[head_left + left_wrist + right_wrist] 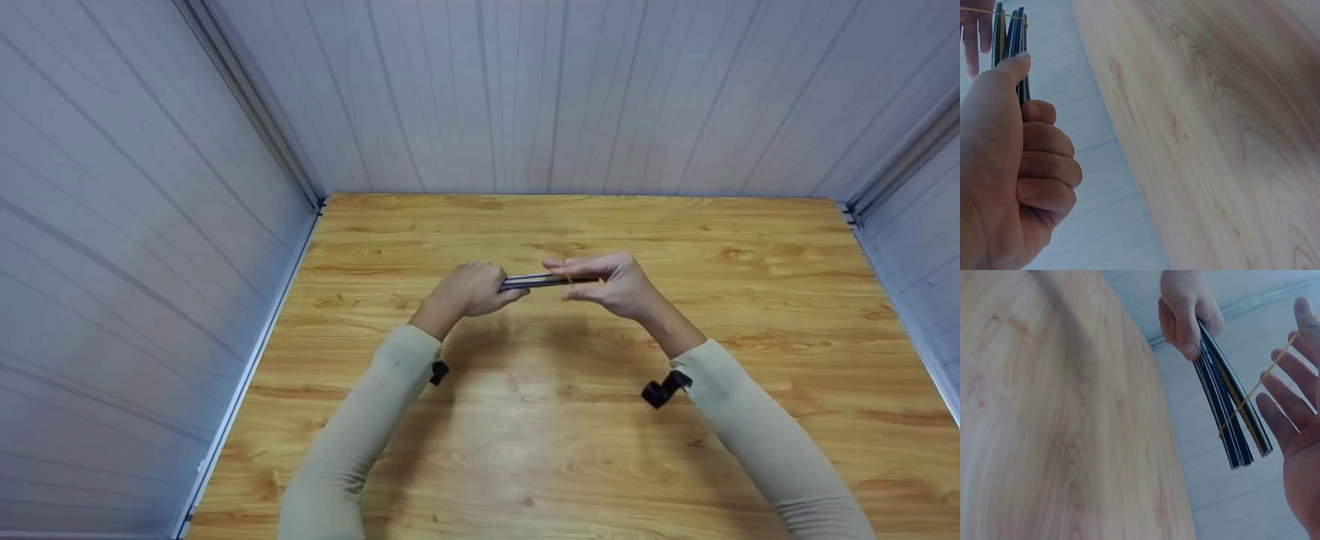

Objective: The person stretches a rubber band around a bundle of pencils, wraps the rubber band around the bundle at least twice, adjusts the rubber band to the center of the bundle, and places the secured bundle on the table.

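Observation:
My left hand (474, 289) grips one end of a bundle of slim dark sticks (1231, 444), its fingers curled around them and the thumb along the side. The sticks have pale edges and point toward the right hand, spreading slightly apart at the free end. A thin yellow rubber band (1264, 377) crosses the sticks near that end and stretches out to my right hand (616, 286). That hand's fingers are spread and fairly straight, with the band drawn over them. In the left wrist view, the free ends (1019, 25) reach the top left corner.
Both hands are raised over a wood-grain table (510, 450). White panelled walls (517, 90) stand behind it and on both sides. A small black wrist device (660, 391) hangs below the right sleeve, another (439, 373) below the left.

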`<state>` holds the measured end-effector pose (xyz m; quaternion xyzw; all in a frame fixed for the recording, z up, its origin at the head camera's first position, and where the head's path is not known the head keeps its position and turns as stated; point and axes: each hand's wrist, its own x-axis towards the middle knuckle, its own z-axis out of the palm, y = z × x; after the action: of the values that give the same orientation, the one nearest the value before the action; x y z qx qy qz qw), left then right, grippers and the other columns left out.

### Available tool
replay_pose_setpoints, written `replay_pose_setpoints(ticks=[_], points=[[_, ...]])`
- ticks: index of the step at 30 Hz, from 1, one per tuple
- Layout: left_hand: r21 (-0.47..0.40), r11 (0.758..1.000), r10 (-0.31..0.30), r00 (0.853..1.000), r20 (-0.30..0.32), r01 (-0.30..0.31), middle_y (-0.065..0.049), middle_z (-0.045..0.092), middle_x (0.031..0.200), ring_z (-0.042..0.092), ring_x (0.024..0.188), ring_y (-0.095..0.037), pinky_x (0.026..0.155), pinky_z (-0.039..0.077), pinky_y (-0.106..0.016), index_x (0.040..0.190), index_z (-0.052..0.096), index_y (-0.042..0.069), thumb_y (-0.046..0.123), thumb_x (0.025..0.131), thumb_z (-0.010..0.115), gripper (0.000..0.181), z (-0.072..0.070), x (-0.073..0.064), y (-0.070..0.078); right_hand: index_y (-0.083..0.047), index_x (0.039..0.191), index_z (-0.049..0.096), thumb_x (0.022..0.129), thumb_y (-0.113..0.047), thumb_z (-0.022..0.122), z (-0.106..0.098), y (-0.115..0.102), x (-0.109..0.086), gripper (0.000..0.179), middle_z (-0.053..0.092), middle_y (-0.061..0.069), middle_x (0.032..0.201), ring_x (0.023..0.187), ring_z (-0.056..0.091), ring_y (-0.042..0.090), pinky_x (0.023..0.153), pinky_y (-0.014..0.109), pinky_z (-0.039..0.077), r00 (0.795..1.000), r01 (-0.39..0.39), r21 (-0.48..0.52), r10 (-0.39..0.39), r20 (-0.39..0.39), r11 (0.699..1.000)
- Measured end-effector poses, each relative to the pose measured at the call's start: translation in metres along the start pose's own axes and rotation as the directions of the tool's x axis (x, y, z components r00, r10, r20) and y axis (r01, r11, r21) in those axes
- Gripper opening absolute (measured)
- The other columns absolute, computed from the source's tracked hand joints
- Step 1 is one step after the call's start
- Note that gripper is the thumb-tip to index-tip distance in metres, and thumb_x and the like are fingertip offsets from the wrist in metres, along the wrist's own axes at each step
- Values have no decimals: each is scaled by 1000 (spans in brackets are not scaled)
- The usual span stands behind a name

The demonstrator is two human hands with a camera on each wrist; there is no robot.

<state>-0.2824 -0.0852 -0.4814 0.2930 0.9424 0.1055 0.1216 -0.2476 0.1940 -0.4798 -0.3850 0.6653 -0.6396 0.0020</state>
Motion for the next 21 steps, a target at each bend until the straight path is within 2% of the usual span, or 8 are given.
replay_pose_setpoints(ticks=[3,7,10,13,15,17,19,21], points=[[2,999,-48,999,-20,48,2,48,69,46,63,-17,64,41,-34,79,54,16,56,116,56,55,-1,0,-1,13,124,79,86,14,87,8,-2,-4,39,80,11,136,136,75,9,115,26,58,996,66,-23,-64,61,998],[-18,997,-71,997,-35,71,3,46,70,46,64,-18,66,41,-35,76,51,17,55,115,56,54,-3,0,0,5,129,81,85,6,91,16,-5,-5,45,78,24,135,140,73,14,118,28,57,974,203,-81,-192,122,976],[-76,994,-76,997,-34,74,4,45,68,46,63,-17,65,41,-34,74,50,19,54,116,55,55,-3,0,2,1,135,79,82,-1,96,20,-6,-4,56,75,30,137,144,70,17,120,28,55,947,315,-180,-295,131,932],[-156,986,-73,996,-57,64,6,44,65,44,60,-14,63,39,-31,72,50,20,53,116,54,55,-2,1,4,4,143,73,82,-11,99,24,-6,-5,68,69,30,148,154,62,19,126,28,49,915,404,-298,-383,127,865],[-217,974,-78,994,-79,59,8,43,63,42,58,-12,60,37,-29,71,49,21,52,117,54,56,0,2,4,8,148,67,86,-22,98,26,-5,-7,76,62,27,159,162,52,20,131,28,44,898,438,-364,-421,128,822],[-284,957,-89,991,-103,56,9,42,61,40,56,-10,58,35,-27,69,48,21,51,117,54,57,1,3,5,10,153,61,90,-33,94,28,-4,-9,84,53,20,169,168,42,20,135,29,38,889,449,-415,-441,120,791],[-365,929,-109,987,-121,58,9,41,59,37,53,-9,55,33,-26,68,48,21,51,118,53,58,3,3,6,11,159,54,92,-40,91,30,-3,-11,91,44,15,176,173,33,20,138,30,33,889,440,-452,-446,102,776],[-438,897,-140,979,-147,62,10,39,58,35,50,-8,53,32,-25,67,48,21,51,117,54,59,6,4,9,10,163,48,91,-42,91,31,-3,-12,99,35,12,182,176,25,18,141,31,28,893,424,-466,-445,71,777]])
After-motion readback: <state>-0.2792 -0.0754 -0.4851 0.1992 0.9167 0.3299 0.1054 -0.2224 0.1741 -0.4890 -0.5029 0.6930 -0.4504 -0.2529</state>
